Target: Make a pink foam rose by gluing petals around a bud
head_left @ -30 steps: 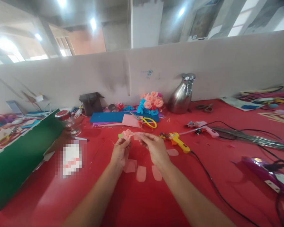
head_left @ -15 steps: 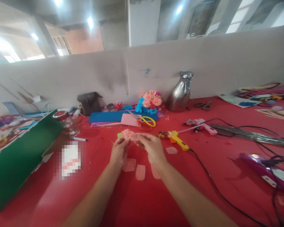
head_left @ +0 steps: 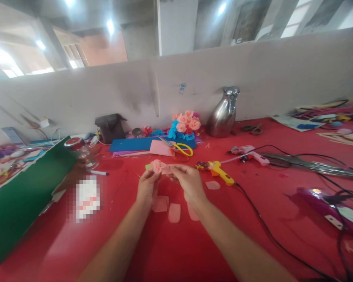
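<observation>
A small pink paper flower [head_left: 158, 166] is held up above the red table [head_left: 253, 219], between both hands. My left hand [head_left: 147, 187] pinches it from below, fingers closed. My right hand [head_left: 187, 182] is closed on a pink petal [head_left: 168, 169] at the flower's right side. Loose pink petals [head_left: 174, 212] lie on the cloth under my wrists. A yellow glue gun [head_left: 217, 171] lies just right of my right hand.
Yellow-handled scissors [head_left: 181, 149] rest on blue and pink foam sheets [head_left: 141, 145]. A bunch of paper flowers [head_left: 185, 124] and a steel jug [head_left: 223, 113] stand by the wall. A green roll [head_left: 26, 192] lies at left, a pink glue gun [head_left: 250, 152], cables and a purple tool [head_left: 332, 209] at right.
Both hands and the flower have stayed together, with only slight finger shifts. The view has tilted a little, so everything sits slightly higher in the picture.
</observation>
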### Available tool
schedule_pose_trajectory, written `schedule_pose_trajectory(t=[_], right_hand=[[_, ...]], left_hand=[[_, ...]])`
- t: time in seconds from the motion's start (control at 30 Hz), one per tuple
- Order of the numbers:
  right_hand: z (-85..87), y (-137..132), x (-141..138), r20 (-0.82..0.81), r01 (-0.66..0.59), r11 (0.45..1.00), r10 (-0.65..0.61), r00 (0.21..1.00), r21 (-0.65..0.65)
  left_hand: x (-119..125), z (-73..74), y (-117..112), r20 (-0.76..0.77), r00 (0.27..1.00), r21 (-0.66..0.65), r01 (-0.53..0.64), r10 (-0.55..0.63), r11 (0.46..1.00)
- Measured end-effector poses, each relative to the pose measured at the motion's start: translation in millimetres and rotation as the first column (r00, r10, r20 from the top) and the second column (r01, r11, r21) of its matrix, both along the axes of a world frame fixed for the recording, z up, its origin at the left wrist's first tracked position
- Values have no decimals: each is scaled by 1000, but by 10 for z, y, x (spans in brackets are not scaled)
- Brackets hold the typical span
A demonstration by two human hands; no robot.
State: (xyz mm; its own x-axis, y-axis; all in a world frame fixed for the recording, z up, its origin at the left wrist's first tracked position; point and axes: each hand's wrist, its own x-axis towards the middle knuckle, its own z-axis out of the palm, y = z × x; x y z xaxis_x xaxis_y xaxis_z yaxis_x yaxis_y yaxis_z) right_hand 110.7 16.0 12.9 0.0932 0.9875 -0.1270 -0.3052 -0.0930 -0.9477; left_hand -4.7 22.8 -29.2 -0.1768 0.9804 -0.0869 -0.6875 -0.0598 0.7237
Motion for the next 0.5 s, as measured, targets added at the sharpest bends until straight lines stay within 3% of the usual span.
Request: schedule_pose_trajectory(t=[0.5], right_hand=[[15, -40, -40, -139, -47, 999, 47, 989, 5]], left_hand=[[1, -21, -14, -18, 1000, -5, -12, 12, 1000]])
